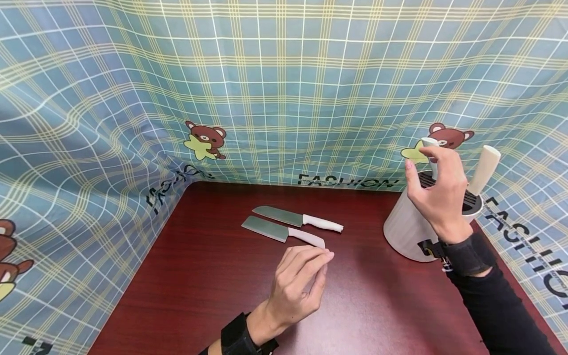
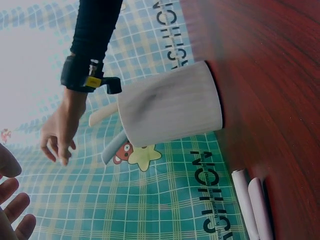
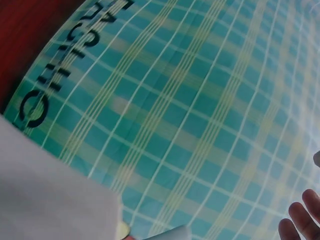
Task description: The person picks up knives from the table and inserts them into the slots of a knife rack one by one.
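Note:
My right hand [image 1: 443, 197] hovers by the white knife block [image 1: 406, 229], thumb and fingers bent apart with nothing between them. In the left wrist view that hand [image 2: 64, 127] hangs clear of two handles, one cream [image 2: 103, 115] and one pale grey [image 2: 114, 148], that stick out of the block. Over the front of the table, my left hand [image 1: 297, 286] is loosely curled and holds nothing. Just beyond its fingertips lies a cleaver [image 1: 266, 228] with a pale pinkish handle. A second knife [image 1: 321, 223] with a white handle lies behind it, roughly parallel, blade leftward.
The dark red wooden table [image 1: 199, 276] is bordered by a blue-green checked cloth [image 1: 284, 98] at the back and both sides. The block stands at the right rear, close to the cloth. Bears and lettering are printed on the fabric.

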{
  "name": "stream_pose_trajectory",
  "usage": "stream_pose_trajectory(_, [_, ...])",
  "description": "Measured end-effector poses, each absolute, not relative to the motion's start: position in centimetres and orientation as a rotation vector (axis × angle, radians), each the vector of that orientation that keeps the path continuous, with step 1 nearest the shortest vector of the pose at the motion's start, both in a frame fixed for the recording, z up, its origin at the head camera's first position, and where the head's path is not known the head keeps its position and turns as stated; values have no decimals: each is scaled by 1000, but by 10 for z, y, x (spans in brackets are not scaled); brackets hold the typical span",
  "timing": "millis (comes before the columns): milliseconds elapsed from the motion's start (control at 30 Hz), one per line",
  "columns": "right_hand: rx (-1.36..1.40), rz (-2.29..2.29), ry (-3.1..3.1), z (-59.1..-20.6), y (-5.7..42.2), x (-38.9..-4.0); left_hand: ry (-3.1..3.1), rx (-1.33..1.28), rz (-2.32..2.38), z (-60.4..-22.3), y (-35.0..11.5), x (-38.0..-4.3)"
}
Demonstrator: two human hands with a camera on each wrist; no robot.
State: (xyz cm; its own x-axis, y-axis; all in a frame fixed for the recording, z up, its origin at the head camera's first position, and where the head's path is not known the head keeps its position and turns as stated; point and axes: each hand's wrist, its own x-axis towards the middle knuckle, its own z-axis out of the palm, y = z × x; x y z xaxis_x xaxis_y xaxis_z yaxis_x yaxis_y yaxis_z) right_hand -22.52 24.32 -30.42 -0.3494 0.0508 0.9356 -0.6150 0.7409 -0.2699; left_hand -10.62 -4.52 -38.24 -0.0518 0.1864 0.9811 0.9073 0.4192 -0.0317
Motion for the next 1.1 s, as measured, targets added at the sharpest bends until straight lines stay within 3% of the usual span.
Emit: stream_pose_trajectory(1100, [818,789,-1594,-319,164,-160,-1662,-967,-806,-399,-45,-117])
